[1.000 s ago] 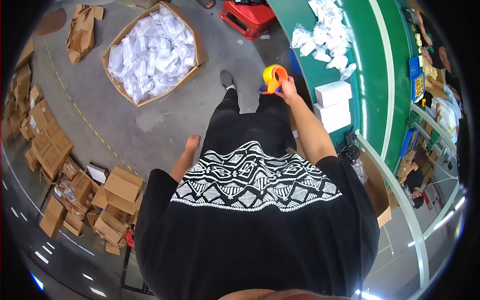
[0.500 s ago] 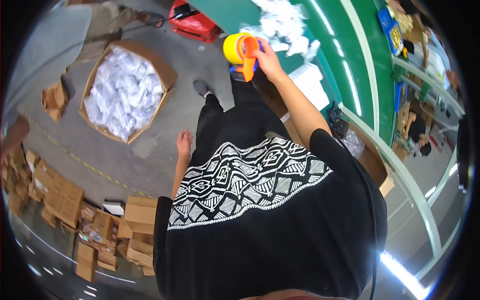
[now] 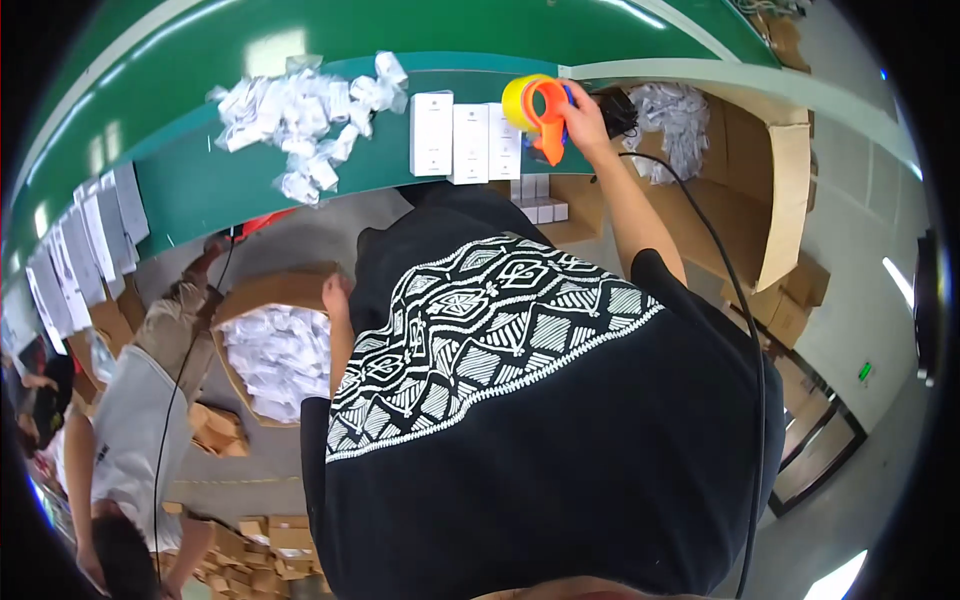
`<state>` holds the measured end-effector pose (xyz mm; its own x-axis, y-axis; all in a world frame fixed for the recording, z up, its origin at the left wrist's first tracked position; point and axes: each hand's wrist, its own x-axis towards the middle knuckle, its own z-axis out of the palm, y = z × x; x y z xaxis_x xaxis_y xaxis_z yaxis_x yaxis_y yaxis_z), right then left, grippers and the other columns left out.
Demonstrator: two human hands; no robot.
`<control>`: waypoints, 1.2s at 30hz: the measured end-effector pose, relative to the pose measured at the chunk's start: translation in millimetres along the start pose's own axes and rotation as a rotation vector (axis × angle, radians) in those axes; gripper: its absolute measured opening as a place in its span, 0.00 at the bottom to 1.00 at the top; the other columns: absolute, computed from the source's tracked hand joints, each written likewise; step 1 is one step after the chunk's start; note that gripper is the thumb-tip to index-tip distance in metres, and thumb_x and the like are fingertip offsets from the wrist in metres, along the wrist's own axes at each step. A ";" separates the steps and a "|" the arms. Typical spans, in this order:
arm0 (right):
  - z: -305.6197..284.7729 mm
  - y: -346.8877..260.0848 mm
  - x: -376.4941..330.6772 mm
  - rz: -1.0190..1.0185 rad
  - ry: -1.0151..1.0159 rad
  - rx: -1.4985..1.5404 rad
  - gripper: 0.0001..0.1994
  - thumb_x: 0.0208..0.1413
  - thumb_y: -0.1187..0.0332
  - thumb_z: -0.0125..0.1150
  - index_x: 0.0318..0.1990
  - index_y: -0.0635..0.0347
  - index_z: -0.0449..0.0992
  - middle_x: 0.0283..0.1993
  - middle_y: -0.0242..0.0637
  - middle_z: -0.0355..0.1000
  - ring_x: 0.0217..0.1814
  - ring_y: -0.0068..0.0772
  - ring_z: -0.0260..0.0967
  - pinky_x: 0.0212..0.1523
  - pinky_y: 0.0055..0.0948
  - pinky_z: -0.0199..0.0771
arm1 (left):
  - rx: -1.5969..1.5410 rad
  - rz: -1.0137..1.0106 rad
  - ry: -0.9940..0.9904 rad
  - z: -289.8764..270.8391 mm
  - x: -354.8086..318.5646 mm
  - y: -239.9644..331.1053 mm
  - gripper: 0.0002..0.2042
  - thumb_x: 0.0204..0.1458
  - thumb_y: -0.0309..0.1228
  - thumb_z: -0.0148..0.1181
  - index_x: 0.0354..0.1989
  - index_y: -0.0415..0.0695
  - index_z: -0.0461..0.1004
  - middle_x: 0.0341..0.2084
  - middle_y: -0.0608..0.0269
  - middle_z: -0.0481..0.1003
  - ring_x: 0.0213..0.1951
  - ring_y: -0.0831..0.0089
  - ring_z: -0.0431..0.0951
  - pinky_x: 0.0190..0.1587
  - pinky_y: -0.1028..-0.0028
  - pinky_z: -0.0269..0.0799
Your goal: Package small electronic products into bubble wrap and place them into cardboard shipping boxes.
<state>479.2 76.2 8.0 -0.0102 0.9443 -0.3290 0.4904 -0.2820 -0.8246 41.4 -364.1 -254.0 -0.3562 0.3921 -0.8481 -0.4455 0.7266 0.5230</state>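
Swinging round with the body since the earlier frames, the view is now bringing the green worktop [image 3: 180, 195] across the front, where it was running up the person's right; the tape dispenser [image 3: 546, 124] is now hanging at the right end of the row of white boxes [image 3: 432, 135]. The right hand [image 3: 587, 120] is gripping the dispenser from its right side, near the worktop's right end. The yellow tape roll [image 3: 514, 103] is facing left, toward the boxes, while the orange arm [image 3: 552, 150] is pointing back toward the near edge and the body. Three boxes are sitting side by side by that near edge — long axes running from near edge toward far edge — and the dispenser is overlapping the rightmost in view; whether it is touching, I cannot tell. All of them are lying leftward of the right hand, clearly the nearer one. The left hand [image 3: 337, 295] is hanging low, short of the near edge, beside the carton [image 3: 265, 293]; its fingers are looking curled, but I cannot tell whether they are holding anything. Bagged pieces [image 3: 285, 112] are lying heaped on the worktop, left of the boxes.
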 end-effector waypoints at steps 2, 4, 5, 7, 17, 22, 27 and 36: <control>-2.6 -0.2 -0.8 -0.008 0.005 -0.120 0.24 0.52 0.69 0.56 0.59 0.56 0.71 0.49 0.41 0.77 0.50 0.35 0.75 0.51 0.31 0.74 | -0.081 0.006 0.007 7.7 4.2 71.6 0.13 0.62 0.36 0.54 0.50 0.43 0.72 0.40 0.61 0.77 0.36 0.72 0.77 0.38 0.74 0.73; -2.5 -5.9 -5.6 0.092 0.079 -0.232 0.24 0.51 0.68 0.56 0.59 0.54 0.71 0.50 0.45 0.77 0.52 0.38 0.75 0.54 0.32 0.72 | -0.167 -0.002 0.001 20.2 4.8 105.4 0.15 0.61 0.38 0.57 0.51 0.42 0.72 0.41 0.60 0.77 0.37 0.73 0.78 0.39 0.75 0.73; -6.3 -5.4 -10.3 0.149 0.119 -0.287 0.24 0.51 0.67 0.56 0.58 0.52 0.71 0.50 0.47 0.77 0.53 0.40 0.75 0.55 0.32 0.72 | -0.130 0.028 -0.045 26.4 2.0 120.8 0.16 0.62 0.38 0.57 0.52 0.42 0.70 0.41 0.61 0.77 0.35 0.74 0.77 0.38 0.75 0.73; -8.2 0.9 -15.8 0.150 0.167 -0.267 0.23 0.51 0.66 0.56 0.58 0.52 0.71 0.51 0.48 0.76 0.53 0.42 0.75 0.55 0.34 0.71 | -0.062 0.094 -0.126 28.9 0.1 139.4 0.17 0.62 0.38 0.57 0.54 0.43 0.68 0.40 0.61 0.77 0.33 0.75 0.76 0.34 0.75 0.72; 60.4 12.1 47.1 -0.004 0.186 -0.516 0.23 0.52 0.67 0.54 0.58 0.49 0.72 0.53 0.50 0.73 0.57 0.53 0.70 0.57 0.46 0.70 | 0.323 0.029 -0.055 -69.7 20.1 -25.0 0.12 0.61 0.35 0.55 0.41 0.39 0.77 0.31 0.62 0.77 0.33 0.76 0.74 0.36 0.75 0.71; 43.7 22.7 83.3 0.106 0.014 -0.633 0.26 0.50 0.70 0.54 0.60 0.51 0.71 0.53 0.53 0.74 0.56 0.57 0.70 0.57 0.43 0.71 | 0.315 -0.068 -0.007 -77.8 -0.8 -32.0 0.13 0.61 0.37 0.55 0.42 0.38 0.76 0.32 0.62 0.78 0.35 0.74 0.75 0.41 0.72 0.72; 50.1 32.3 122.8 0.004 -0.105 -0.651 0.27 0.50 0.66 0.55 0.61 0.51 0.70 0.56 0.52 0.73 0.57 0.54 0.70 0.58 0.42 0.70 | 0.349 0.015 -0.001 -53.5 -30.5 -9.7 0.14 0.62 0.38 0.55 0.42 0.38 0.76 0.31 0.63 0.77 0.34 0.75 0.75 0.40 0.73 0.71; 108.6 -10.3 121.8 -0.300 -0.176 -0.794 0.27 0.50 0.59 0.61 0.59 0.55 0.73 0.56 0.50 0.73 0.59 0.48 0.71 0.59 0.37 0.70 | 0.036 -0.032 0.011 9.9 -88.4 44.2 0.12 0.61 0.37 0.55 0.44 0.41 0.77 0.28 0.66 0.75 0.31 0.81 0.73 0.36 0.79 0.70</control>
<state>378.3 175.7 -73.5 -0.3394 0.9012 -0.2695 0.9080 0.2391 -0.3440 61.4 -361.1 -156.7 -0.3512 0.3621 -0.8635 -0.4267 0.7590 0.4918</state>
